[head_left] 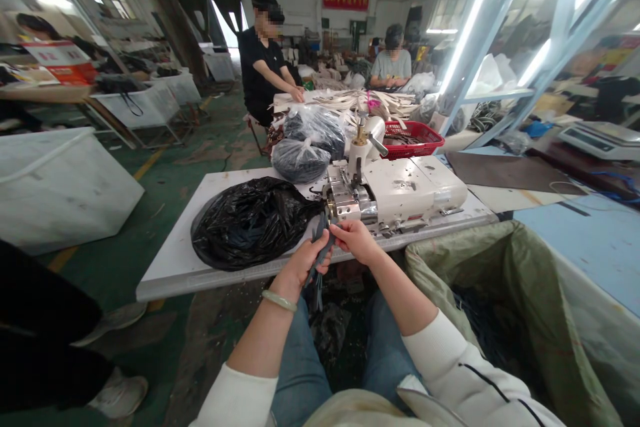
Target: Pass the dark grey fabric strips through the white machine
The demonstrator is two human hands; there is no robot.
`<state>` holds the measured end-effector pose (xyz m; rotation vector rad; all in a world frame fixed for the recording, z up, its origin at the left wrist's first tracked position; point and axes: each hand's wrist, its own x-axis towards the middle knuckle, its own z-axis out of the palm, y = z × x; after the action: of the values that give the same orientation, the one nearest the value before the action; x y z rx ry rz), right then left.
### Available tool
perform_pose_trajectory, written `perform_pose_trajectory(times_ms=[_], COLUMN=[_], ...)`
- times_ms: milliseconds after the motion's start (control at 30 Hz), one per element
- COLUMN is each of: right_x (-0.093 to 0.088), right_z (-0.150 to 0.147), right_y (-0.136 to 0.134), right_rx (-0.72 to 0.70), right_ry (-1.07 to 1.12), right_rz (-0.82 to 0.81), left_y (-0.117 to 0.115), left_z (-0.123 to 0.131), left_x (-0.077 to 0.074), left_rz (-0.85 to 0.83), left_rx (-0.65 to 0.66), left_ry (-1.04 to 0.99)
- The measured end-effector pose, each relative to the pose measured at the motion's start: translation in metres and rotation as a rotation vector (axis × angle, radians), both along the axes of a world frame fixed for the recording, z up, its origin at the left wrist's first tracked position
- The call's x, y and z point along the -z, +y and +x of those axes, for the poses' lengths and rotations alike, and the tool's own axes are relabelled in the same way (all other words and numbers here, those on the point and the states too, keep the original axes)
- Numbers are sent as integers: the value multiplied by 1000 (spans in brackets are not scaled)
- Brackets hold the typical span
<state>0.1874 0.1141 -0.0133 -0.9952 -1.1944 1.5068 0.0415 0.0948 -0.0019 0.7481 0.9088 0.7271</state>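
My left hand (pixel 306 261), with a pale bangle on the wrist, is closed around a bundle of dark grey straps (pixel 318 250) that hangs down over my lap. Pinching the top of the same straps, my right hand (pixel 354 239) sits just in front of the metal head of a cream-coloured machine (pixel 400 190) on the white table (pixel 170 260). An open black plastic bag (pixel 250 221) full of dark pieces lies on the table to the left of my hands.
Two tied clear bags of dark pieces (pixel 306 140) and a red basket (pixel 415 138) stand behind the machine. A large greenish sack (pixel 505 293) gapes open at my right. Two people work at a far table (pixel 350 101). White bins stand at left.
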Motion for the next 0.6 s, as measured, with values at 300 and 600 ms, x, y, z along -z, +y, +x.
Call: perform_pose_trajectory(times_ms=[300,600], right_x=[0,2], right_z=[15,23], right_y=[-9,-24], right_rx=[212,174], right_ry=[339,248], right_rz=[-97,89], left_y=[-3,-8], left_z=[-12,-22], left_x=[-5,-12], left_rz=[112,138], left_rx=[-236,-229], left_ry=[-86,-165])
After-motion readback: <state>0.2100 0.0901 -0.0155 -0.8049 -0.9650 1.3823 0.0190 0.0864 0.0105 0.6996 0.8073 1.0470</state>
